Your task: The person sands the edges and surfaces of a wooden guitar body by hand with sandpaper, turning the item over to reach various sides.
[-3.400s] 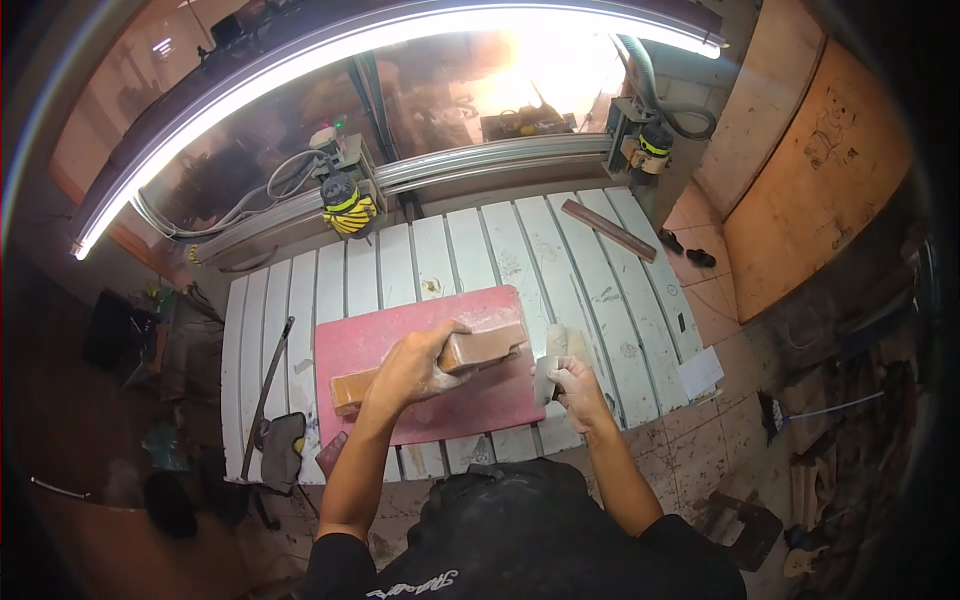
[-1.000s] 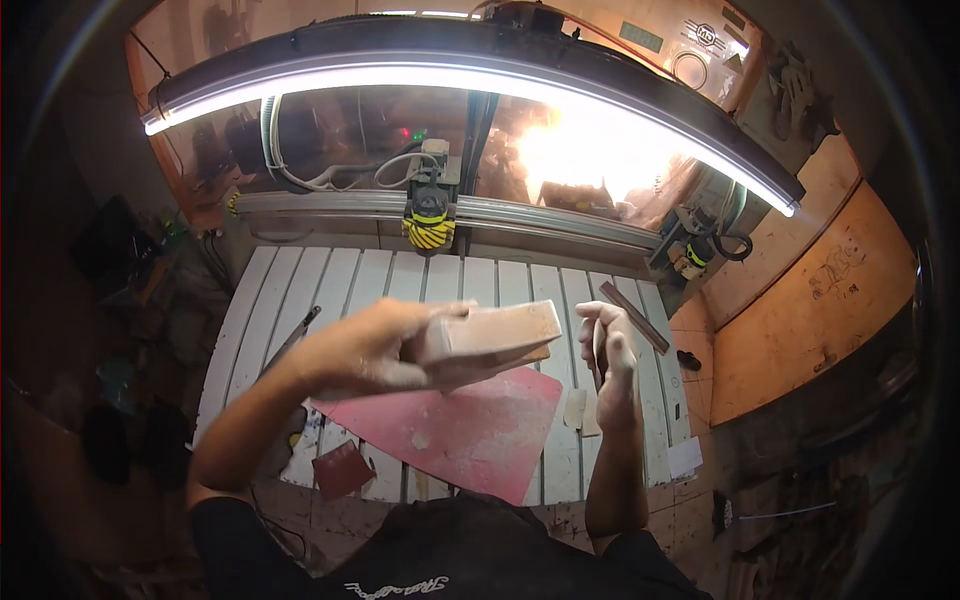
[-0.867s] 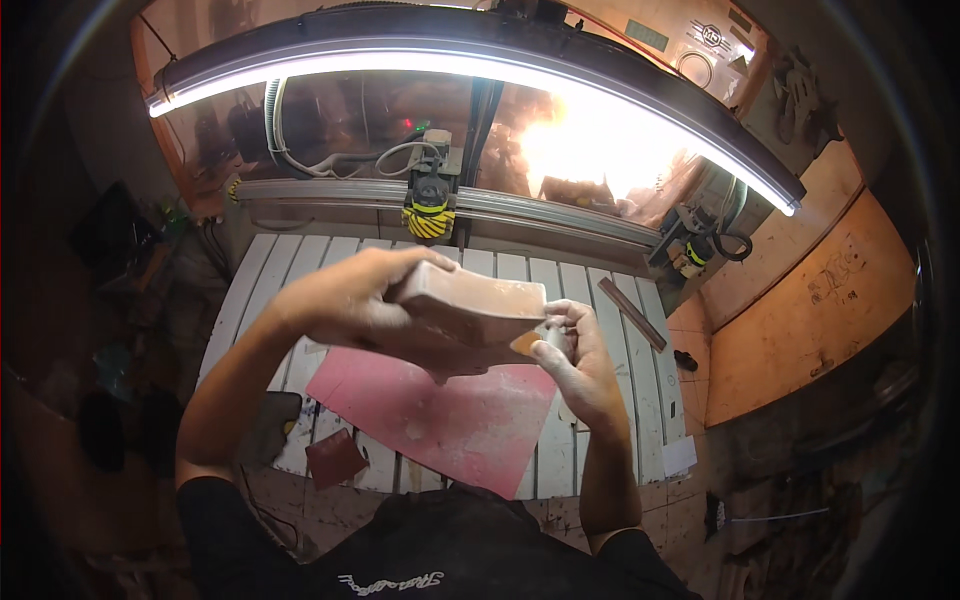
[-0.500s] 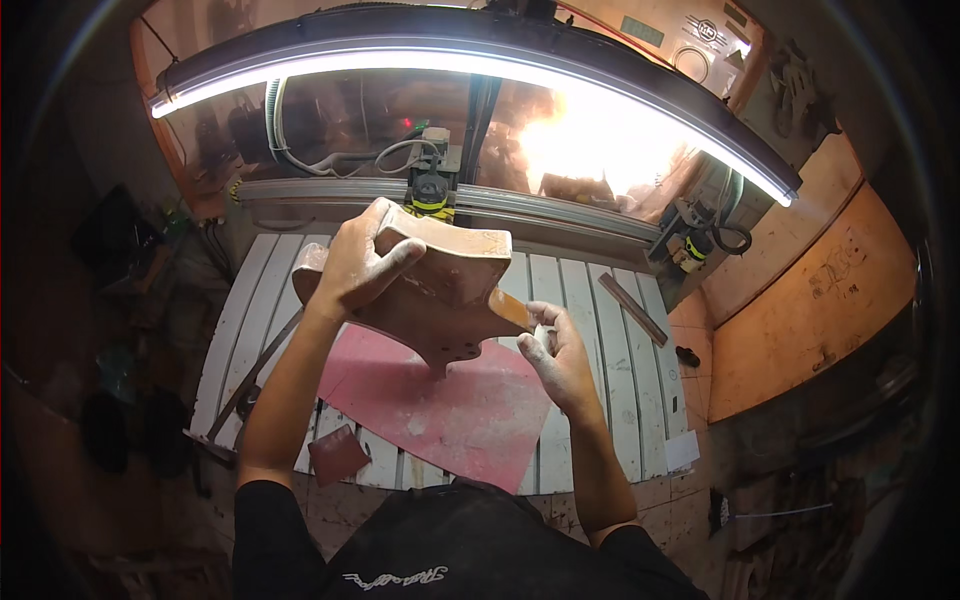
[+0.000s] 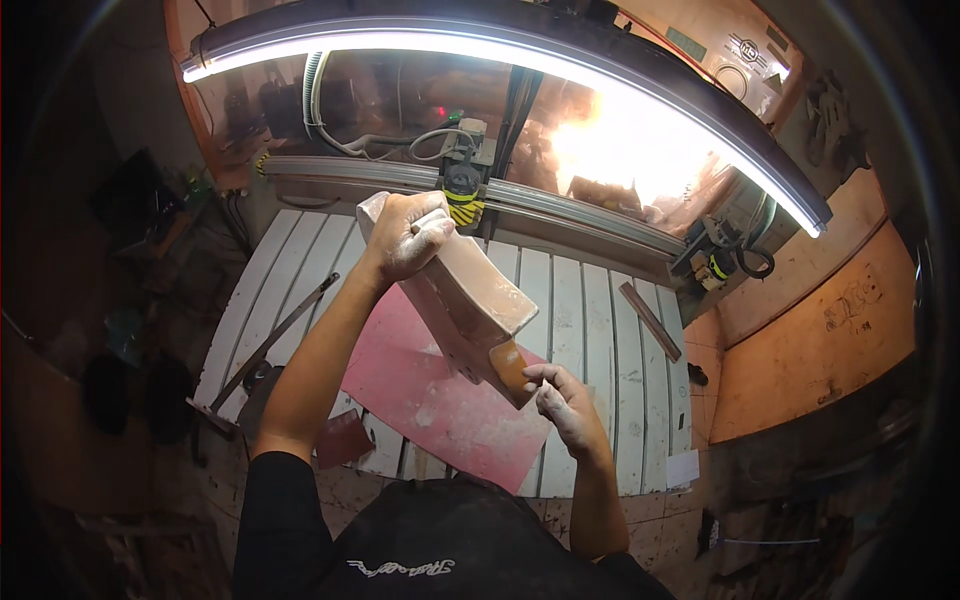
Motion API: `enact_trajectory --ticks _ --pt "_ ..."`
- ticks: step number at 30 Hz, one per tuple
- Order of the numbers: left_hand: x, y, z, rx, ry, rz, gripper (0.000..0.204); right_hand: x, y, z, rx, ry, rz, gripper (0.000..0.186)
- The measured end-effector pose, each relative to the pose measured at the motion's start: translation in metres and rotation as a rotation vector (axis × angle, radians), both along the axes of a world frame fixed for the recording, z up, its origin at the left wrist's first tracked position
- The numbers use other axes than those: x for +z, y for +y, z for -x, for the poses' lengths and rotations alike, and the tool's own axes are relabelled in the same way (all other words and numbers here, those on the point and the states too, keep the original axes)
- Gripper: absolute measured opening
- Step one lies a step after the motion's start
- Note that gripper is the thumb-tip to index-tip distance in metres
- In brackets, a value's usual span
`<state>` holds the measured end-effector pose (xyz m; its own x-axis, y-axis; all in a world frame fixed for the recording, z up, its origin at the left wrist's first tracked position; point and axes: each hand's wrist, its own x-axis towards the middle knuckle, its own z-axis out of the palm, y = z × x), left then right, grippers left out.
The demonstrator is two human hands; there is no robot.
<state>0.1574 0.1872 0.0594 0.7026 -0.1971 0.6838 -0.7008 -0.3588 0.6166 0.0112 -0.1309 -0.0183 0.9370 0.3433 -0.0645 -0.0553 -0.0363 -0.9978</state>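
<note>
A guitar body (image 5: 483, 287), coated pale pinkish and dusty, is held tilted in the air above the table. My left hand (image 5: 408, 235) is closed around its far upper end, the thumb lying over the edge. At its lower right end, my right hand (image 5: 563, 400) has its fingertips pinched at the tip of the body. An orange-brown patch (image 5: 508, 368) shows on the edge beside those fingers; whether it is bare wood or a sheet cannot be made out. White dust coats both hands. The face turned downward is mostly hidden.
Below lies a pink dusty sheet (image 5: 440, 410) on a white slatted table (image 5: 565, 300). A dark red sheet (image 5: 343, 440) rests at the near edge, a wooden strip (image 5: 650, 320) at right, a long bar (image 5: 275, 345) at left. Behind are a machine rail (image 5: 590, 220) and tube light (image 5: 500, 48).
The guitar body has turned, its right end swinging down and nearer, so more of its edge shows. My right hand has lowered with it. The view has shifted slightly.
</note>
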Motion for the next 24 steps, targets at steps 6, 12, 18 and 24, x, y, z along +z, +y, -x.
enact_trajectory --ticks 6,12,18,24 --pt "0.0 -0.005 -0.005 -0.041 0.009 -0.021 0.026 -0.009 0.0 -0.002 0.034 0.083 0.006 0.037" --pt "-0.001 -0.003 -0.009 -0.05 0.003 0.001 0.025 -0.009 0.006 -0.002 0.008 0.087 -0.031 0.047" --pt "-0.001 -0.007 -0.01 -0.069 0.018 -0.001 0.024 -0.005 0.007 -0.002 -0.005 0.089 -0.014 0.064" --pt "-0.004 -0.008 -0.017 -0.053 -0.023 0.033 0.024 -0.018 0.011 -0.001 -0.015 0.076 -0.014 0.068"
